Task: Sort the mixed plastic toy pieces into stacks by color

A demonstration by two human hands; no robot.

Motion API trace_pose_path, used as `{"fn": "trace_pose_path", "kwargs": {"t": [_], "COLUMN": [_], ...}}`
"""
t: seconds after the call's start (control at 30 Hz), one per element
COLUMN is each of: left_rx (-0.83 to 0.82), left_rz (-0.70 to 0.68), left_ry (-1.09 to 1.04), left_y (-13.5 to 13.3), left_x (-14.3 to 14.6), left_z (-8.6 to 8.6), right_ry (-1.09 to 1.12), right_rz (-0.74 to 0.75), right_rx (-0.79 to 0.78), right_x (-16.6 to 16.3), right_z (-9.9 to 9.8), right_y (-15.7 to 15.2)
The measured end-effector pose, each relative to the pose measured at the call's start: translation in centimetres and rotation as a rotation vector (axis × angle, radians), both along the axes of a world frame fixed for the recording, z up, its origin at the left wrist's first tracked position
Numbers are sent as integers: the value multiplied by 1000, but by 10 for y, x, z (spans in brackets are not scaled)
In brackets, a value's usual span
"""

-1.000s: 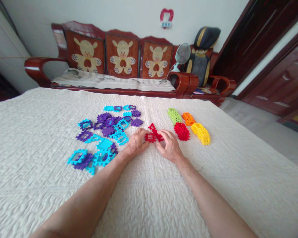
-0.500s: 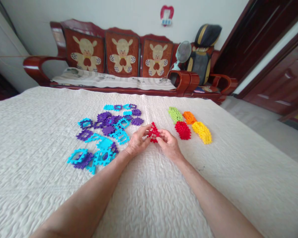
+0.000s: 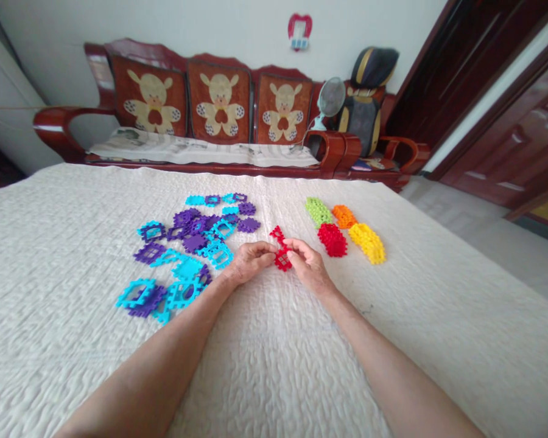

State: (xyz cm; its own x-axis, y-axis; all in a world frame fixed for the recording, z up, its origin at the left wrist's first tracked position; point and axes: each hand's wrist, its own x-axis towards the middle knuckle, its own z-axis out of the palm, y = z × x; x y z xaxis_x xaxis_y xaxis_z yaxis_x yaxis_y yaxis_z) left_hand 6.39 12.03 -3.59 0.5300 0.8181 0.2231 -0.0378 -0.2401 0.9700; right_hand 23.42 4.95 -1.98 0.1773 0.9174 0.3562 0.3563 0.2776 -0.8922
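Note:
Between my hands is a red square toy building panel (image 3: pixel 283 260) with a window grid, turned at an angle. Just beyond it is a red triangular panel (image 3: pixel 277 233); whether the two are joined I cannot tell. My right hand (image 3: pixel 307 264) pinches the square panel at its right side. My left hand (image 3: pixel 254 261) is closed, thumb and fingers at the square panel's left edge. Right of my hands sits a stack of red panels (image 3: pixel 332 240). To the left lie scattered purple panels (image 3: pixel 194 244) and light blue panels (image 3: pixel 188 267).
Light green (image 3: pixel 318 212), orange (image 3: pixel 344 216) and yellow panel stacks (image 3: pixel 368 243) stand on the right. A pale quilted cover (image 3: pixel 265 353) lies under everything. Behind is a wooden sofa (image 3: pixel 59 131) with bear cushions, a small fan (image 3: pixel 331 97) and a chair (image 3: pixel 408 157).
The red square panel has turned, and the red triangular panel has shifted left relative to it. My left fingers have closed into a tighter pinch. The view has shifted slightly.

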Motion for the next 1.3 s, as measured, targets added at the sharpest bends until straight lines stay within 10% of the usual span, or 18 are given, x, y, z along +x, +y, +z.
{"fn": "trace_pose_path", "kwargs": {"t": [0.3,0.77,1.03,1.3], "left_rx": [-77,296,298,228], "left_rz": [114,117,290,493], "left_ry": [-67,97,96,38], "left_y": [2,-16,-3,0], "left_x": [4,6,6,9], "left_z": [-1,3,-15,-10], "right_ry": [59,75,-344,-496], "right_rz": [-194,-258,-593,-830], "right_rx": [-78,-18,276,132], "right_x": [-1,-19,44,88], "right_z": [-7,-9,3,-15], "right_y": [4,2,-10,-10]}}
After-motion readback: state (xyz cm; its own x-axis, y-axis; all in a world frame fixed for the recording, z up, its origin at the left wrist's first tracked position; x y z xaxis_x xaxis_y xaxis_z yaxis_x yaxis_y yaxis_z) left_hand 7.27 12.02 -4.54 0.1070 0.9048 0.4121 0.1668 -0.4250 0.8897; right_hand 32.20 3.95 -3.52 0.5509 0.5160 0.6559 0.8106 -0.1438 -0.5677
